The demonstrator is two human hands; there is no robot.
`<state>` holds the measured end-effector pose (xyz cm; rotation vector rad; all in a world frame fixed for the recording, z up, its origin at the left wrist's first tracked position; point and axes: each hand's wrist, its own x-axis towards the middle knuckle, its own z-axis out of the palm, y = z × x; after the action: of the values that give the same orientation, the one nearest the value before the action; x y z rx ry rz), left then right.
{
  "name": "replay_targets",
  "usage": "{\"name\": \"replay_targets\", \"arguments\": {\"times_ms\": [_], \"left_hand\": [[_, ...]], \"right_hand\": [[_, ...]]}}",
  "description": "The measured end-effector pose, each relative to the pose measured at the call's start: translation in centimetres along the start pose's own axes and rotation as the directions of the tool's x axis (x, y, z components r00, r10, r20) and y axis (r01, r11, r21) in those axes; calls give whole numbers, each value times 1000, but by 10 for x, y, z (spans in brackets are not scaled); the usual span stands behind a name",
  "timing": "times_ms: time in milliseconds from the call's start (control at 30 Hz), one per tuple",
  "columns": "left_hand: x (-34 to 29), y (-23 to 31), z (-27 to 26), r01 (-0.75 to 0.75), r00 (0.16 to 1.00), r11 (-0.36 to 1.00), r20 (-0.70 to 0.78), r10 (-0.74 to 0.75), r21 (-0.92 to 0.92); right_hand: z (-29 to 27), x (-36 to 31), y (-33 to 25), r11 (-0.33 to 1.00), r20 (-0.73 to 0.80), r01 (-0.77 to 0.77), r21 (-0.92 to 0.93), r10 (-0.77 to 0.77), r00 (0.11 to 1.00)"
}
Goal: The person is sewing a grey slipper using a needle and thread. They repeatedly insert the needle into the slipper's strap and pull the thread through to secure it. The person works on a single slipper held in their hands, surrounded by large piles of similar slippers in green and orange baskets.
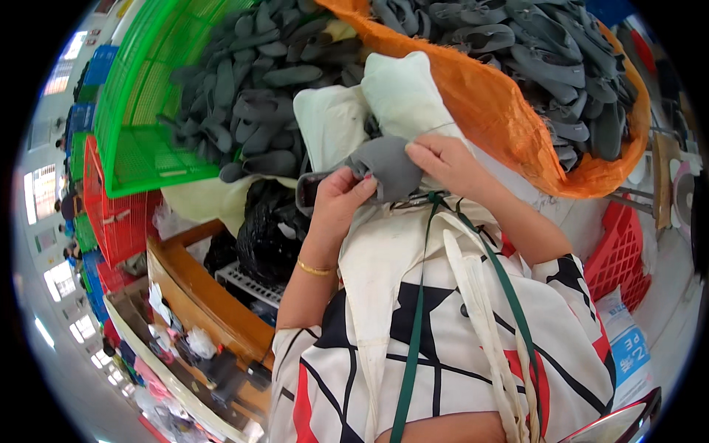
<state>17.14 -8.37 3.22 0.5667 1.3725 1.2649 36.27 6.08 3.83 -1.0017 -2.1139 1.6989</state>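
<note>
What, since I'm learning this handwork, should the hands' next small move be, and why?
Probably a slight turn of the grey fabric piece with the right hand, while the left hand steadies it: the two hands pinch it at opposite sides, and the left fingers cover part of it, so turning might bring that part into view.

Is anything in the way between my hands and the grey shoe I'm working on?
Nothing visible is: your left hand and right hand are both directly on the grey shoe, one at each side.
</note>
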Motion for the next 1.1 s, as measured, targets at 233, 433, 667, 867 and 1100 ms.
{"name": "replay_targets", "arguments": {"times_ms": [233, 433, 667, 867, 1100], "left_hand": [[12, 6, 13, -34, 998, 970, 67, 18, 239], [24, 18, 30, -500, 814, 673, 31, 580, 545], [28, 0, 19, -274, 955, 911, -24, 295, 309], [30, 8, 6, -303, 920, 674, 20, 392, 674], [64, -17, -21, -269, 922, 527, 58, 382, 806]], "right_hand": [[-3, 4, 32, 992, 210, -127, -12, 127, 970], [-60, 11, 54, 872, -24, -279, 403, 315, 949], [-163, 83, 22, 777, -457, 165, 608, 171, 873], [-138, 96, 50, 762, -444, 103, 639, 256, 859], [-80, 34, 100, 698, -301, -135, 703, 463, 834]]}}
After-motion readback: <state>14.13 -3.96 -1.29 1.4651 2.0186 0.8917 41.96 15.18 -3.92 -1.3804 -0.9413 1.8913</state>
